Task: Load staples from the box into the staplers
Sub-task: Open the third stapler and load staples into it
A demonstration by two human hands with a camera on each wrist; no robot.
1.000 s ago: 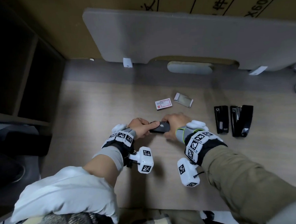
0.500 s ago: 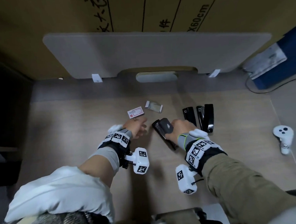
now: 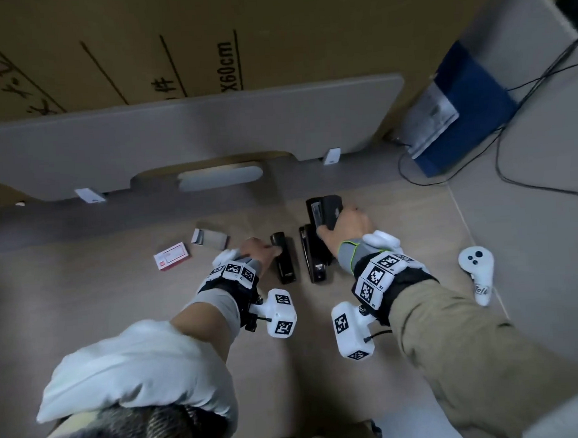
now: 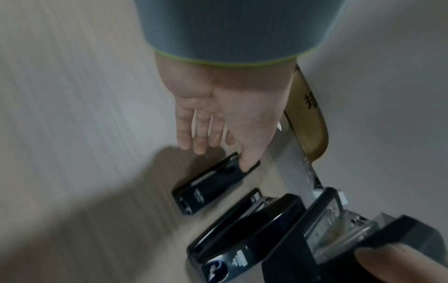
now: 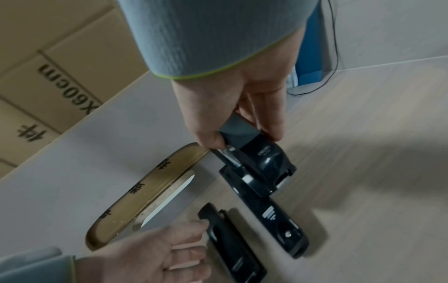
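Three black staplers are on the wooden desk. My right hand (image 3: pixel 335 221) grips the far one, an opened stapler (image 3: pixel 325 211), by its cover (image 5: pixel 238 132); the magazine shows beside the cover. It overlaps the far end of the middle stapler (image 3: pixel 314 262), which lies flat. My left hand (image 3: pixel 264 252) has straight fingers, and only the thumb (image 4: pixel 247 162) touches the far end of the small closed stapler (image 3: pixel 285 263). The red and white staple box (image 3: pixel 172 256) and its grey sleeve (image 3: pixel 211 239) lie to the left of my left hand.
A grey divider panel (image 3: pixel 189 140) stands along the desk's back edge, with a large cardboard box (image 3: pixel 204 39) behind it. A white controller (image 3: pixel 477 269) lies to the right of my right wrist. A blue box (image 3: pixel 466 109) and cables (image 3: pixel 530 181) sit far right.
My right hand carried the stapler right and away to the other two staplers. My left hand let go of it and moved onto the small stapler. The view swung to the right.
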